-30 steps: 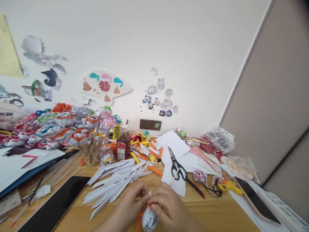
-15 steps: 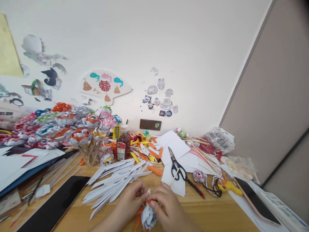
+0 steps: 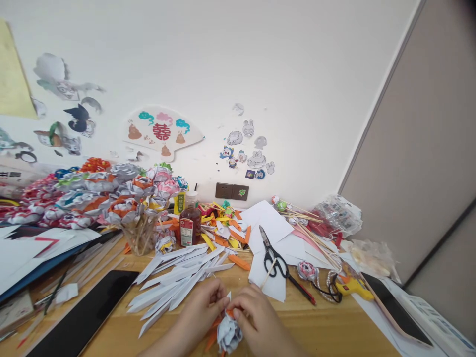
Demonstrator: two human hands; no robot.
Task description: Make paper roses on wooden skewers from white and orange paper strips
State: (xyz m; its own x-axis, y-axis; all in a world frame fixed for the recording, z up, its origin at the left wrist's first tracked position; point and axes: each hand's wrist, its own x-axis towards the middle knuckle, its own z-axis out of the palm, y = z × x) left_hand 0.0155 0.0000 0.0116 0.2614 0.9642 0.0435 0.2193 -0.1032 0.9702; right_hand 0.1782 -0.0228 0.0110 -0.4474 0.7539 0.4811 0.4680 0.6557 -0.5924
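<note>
the paper flower (image 3: 229,336) is low in the middle, just over the near edge of the wooden table (image 3: 148,342), and it sits between the two hands. its white, crumpled head is below the fingertips, on the side close to the person. its long way seems to run from the fingertips down toward the person, with a small white paper tip (image 3: 228,296) poking up at the far end. the left hand (image 3: 206,310) has its fingers curled in, and its thumb and first finger look pinched together near that tip. how much they hold is hard to tell. the right hand (image 3: 258,317) looks like it is pinching a bit of orange paper (image 3: 230,314) at the top of the flower head. the right hand is nearer to the head, and its thumb is right up against it. an orange paper strip (image 3: 211,341) sticks out on the left side of the flower. a thin wooden stick (image 3: 268,274) slants away past the right hand's knuckles, over the black scissors (image 3: 267,244). i cannot tell if that hand holds it. folded white paper strips (image 3: 163,297) lie in a pile past the left hand.
</note>
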